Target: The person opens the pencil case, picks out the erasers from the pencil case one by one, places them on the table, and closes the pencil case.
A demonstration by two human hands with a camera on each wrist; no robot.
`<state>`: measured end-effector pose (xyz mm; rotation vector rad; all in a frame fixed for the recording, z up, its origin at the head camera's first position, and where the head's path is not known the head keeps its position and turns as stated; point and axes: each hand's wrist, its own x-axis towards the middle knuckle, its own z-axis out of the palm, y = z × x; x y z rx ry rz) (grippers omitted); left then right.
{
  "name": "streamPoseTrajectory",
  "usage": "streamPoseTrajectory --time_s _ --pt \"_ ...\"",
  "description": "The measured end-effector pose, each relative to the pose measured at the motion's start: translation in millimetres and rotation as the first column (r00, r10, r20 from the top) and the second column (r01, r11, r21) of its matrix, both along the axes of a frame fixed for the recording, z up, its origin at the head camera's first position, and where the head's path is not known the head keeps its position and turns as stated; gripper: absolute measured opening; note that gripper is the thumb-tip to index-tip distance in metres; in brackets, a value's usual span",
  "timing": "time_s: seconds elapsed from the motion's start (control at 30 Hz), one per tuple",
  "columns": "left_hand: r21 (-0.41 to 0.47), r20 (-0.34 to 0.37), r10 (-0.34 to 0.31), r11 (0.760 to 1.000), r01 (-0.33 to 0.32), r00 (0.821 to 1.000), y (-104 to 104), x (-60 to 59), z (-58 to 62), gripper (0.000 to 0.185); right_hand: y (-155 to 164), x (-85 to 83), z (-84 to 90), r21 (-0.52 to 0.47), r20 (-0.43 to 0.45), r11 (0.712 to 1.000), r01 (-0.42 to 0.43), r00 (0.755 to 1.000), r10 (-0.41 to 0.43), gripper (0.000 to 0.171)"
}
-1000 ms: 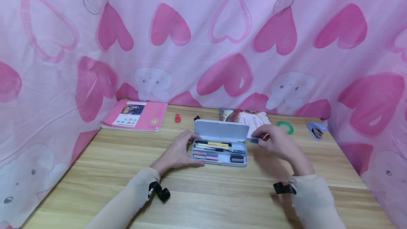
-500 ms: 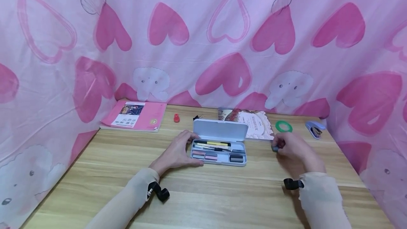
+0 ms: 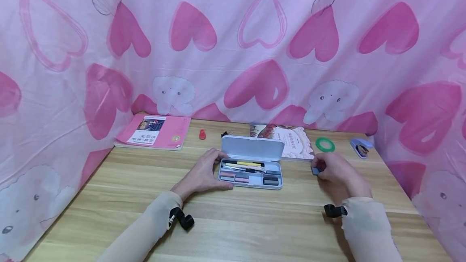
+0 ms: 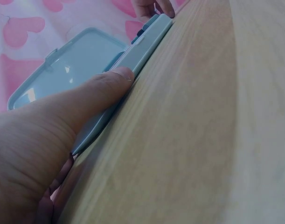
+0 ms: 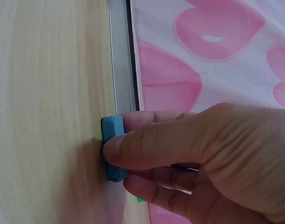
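An open pale blue pencil case [image 3: 255,187] lies on the table, its lid [image 3: 252,148] tilted up at the back. Pens [image 3: 242,167] fill its rear section, with small pink-grey and dark blocks in the front compartments. My left hand [image 3: 202,174] holds the case's left end; in the left wrist view its thumb [image 4: 107,88] presses along the front wall. To the right of the case, my right hand [image 3: 336,172] pinches a small blue-grey eraser [image 5: 114,126] between thumb and fingers, low at the tabletop.
A booklet with a floral cover [image 3: 296,142] lies behind the case. Beyond the right hand are a green ring of tape [image 3: 325,144] and a lilac stapler [image 3: 360,148]. A pink book [image 3: 171,132], a small red piece [image 3: 202,134] and a black clip [image 3: 224,134] sit toward the back left.
My right hand has carried the eraser from beside the case's lid rightward and down to the table, then stayed nearly still. The left hand keeps its place on the case.
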<state>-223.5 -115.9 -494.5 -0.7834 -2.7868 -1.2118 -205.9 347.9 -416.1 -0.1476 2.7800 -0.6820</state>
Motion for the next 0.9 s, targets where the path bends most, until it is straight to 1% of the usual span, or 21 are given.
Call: streamPoseTrajectory --time_s 0.07,0.17,0.23,0.3,0.37,0.43,0.5,0.57,0.73,0.9 --pt "0.005 -0.006 -0.003 1.0 0.003 1.0 0 0.1 -0.4 0.095 -1 0.5 3.1 0.007 -0.009 1.0 -0.01 1.0 0.01 0.032" --pt "0.003 -0.007 -0.002 1.0 0.002 1.0 0 0.4 -0.4 0.095 -7 1.0 12.7 0.013 -0.087 0.998 -0.057 0.995 0.058 0.027" --pt "-0.002 -0.005 0.0 1.0 0.0 1.0 0 0.5 -0.1 0.096 -15 1.8 21.5 0.0 -0.161 0.995 -0.098 0.982 0.097 0.026" --pt "-0.003 -0.002 0.0 1.0 0.0 1.0 0 0.6 0.4 0.096 -26 3.1 29.5 -0.028 -0.232 0.99 -0.14 0.964 0.13 0.024" --pt "-0.005 0.0 0.001 1.0 -0.001 1.0 -1 0.5 0.8 0.097 -40 4.8 34.0 -0.075 -0.271 0.98 -0.183 0.95 0.156 0.024" --pt "-0.004 0.003 0.002 1.0 -0.002 1.0 -1 0.1 0.8 0.098 -54 5.2 33.9 -0.11 -0.291 0.966 -0.234 0.937 0.194 0.023" --pt "-0.007 0.005 0.002 1.0 -0.002 1.0 -1 -0.5 0.7 0.099 -68 4.1 28.7 -0.133 -0.294 0.951 -0.279 0.927 0.231 0.023" --pt "-0.005 0.009 0.001 1.0 -0.001 1.0 -1 -0.9 0.5 0.099 -79 3.0 21.5 -0.143 -0.274 0.941 -0.305 0.926 0.259 0.024" --pt "-0.002 0.016 0.002 1.0 -0.002 1.0 0 -0.7 0.3 0.1 -96 1.0 5.6 -0.134 -0.21 0.938 -0.318 0.935 0.287 0.027" --pt "-0.003 0.015 0.006 1.0 -0.006 1.0 0 -0.1 1.4 0.099 -103 -1.1 -1.8 -0.116 -0.188 0.933 -0.34 0.93 0.316 0.028"
